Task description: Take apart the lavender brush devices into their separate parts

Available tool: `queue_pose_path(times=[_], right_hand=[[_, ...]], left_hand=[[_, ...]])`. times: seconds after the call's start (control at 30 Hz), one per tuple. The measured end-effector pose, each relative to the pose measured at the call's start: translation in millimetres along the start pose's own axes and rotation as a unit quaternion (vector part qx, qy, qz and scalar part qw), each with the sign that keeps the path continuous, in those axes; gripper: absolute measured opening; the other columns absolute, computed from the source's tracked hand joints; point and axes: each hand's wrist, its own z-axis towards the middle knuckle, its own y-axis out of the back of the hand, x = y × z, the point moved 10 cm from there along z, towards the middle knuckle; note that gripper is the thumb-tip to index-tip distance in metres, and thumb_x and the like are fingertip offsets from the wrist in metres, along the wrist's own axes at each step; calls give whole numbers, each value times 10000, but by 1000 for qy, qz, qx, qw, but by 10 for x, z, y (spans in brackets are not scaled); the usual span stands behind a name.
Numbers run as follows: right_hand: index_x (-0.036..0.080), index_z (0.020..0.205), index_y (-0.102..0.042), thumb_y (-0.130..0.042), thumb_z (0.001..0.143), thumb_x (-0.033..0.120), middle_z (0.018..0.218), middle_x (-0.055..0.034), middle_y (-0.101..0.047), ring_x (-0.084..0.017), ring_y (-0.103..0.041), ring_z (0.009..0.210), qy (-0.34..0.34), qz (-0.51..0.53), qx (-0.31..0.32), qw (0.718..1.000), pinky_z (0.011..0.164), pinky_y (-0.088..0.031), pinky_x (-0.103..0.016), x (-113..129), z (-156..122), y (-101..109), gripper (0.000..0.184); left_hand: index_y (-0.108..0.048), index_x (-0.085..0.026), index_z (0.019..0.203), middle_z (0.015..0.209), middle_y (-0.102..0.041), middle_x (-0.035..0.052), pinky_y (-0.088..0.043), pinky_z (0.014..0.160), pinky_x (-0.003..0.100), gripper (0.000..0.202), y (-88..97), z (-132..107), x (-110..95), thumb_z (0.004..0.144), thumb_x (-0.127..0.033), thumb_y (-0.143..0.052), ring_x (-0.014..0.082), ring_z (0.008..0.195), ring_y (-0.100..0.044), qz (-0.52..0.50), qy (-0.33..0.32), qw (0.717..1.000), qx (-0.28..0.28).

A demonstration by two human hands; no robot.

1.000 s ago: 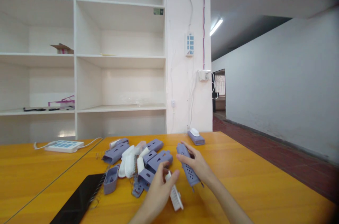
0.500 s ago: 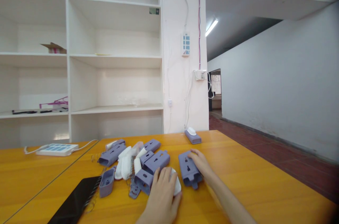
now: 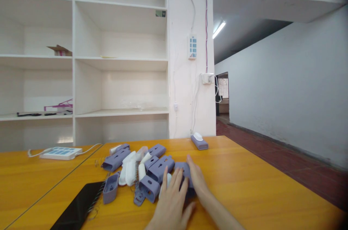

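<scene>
My left hand [image 3: 172, 197] has its fingers spread over a white plastic piece [image 3: 166, 182], which it mostly hides. Its fingertips reach the near part of a purple plastic housing [image 3: 182, 166]. Along that housing's right side rests my right hand [image 3: 198, 178], fingers stretched out and touching it. Left of my hands lies a loose pile: several purple housings [image 3: 161, 167], white oval pieces [image 3: 129, 172], white rollers [image 3: 141, 170] and small metal springs [image 3: 136, 173]. An open purple shell [image 3: 110, 187] stands at the pile's left edge.
A dark flat tablet-like slab [image 3: 78, 204] lies front left. Farther left is a white power strip [image 3: 61, 152] with its cord. One purple housing with a white piece on top [image 3: 199, 142] sits at the table's back edge. White shelves [image 3: 121, 114] stand behind the table [image 3: 258, 186].
My right hand has shifted left with the purple housing, which is now beside my left hand. The left hand's fingers have spread, and the white piece under it is more hidden. The view has shifted slightly.
</scene>
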Motion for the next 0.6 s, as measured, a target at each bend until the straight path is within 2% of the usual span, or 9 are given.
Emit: queue_pose_path(times=[0.13, 0.2, 0.33, 0.43, 0.6], right_hand=[[193, 977, -749, -469, 814, 800, 1086, -120, -776, -317, -674, 1152, -10, -15, -51, 999, 960, -522, -425, -30, 21, 76, 687], [201, 973, -744, -506, 835, 750, 1081, -109, -774, -307, -675, 1137, 15, -47, -71, 996, 971, -517, -418, 41, 77, 155, 614], [183, 1029, -714, -671, 894, 479, 1155, -103, -731, -278, -648, 1148, 63, -159, -123, 977, 1039, -480, -425, 227, 312, 428, 328], [179, 1201, -645, -654, 965, 351, 1284, -88, -651, -258, -640, 1140, 61, -271, -173, 945, 984, -522, -490, 264, 560, 700, 292], [193, 1270, -611, -646, 975, 341, 1329, -93, -618, -258, -642, 1131, 20, -444, -235, 865, 950, -551, -483, 110, 939, 1095, 331]], left_hand=[[-441, -261, 1518, 1624, -361, 149, 58, 1217, 693, 619, 39, 29, 109, 928, -378, -591, 371, 1522, -260, 2, 42, 999, 7], [-463, -297, 1502, 1606, -404, 125, 29, 1217, 696, 590, 97, 43, 165, 925, -330, -580, 368, 1504, -305, 9, 55, 998, 1], [-456, -315, 1505, 1610, -401, 111, -13, 1219, 692, 603, 153, 58, 240, 911, -273, -549, 368, 1495, -321, 13, 65, 998, 8], [-452, -320, 1506, 1601, -416, 108, -20, 1225, 679, 599, 150, 64, 269, 915, -290, -545, 368, 1487, -334, 8, 50, 999, 3], [-472, -330, 1483, 1559, -472, 89, -92, 1243, 632, 581, 127, 84, 358, 912, -347, -579, 365, 1440, -399, -2, 36, 999, -26]])
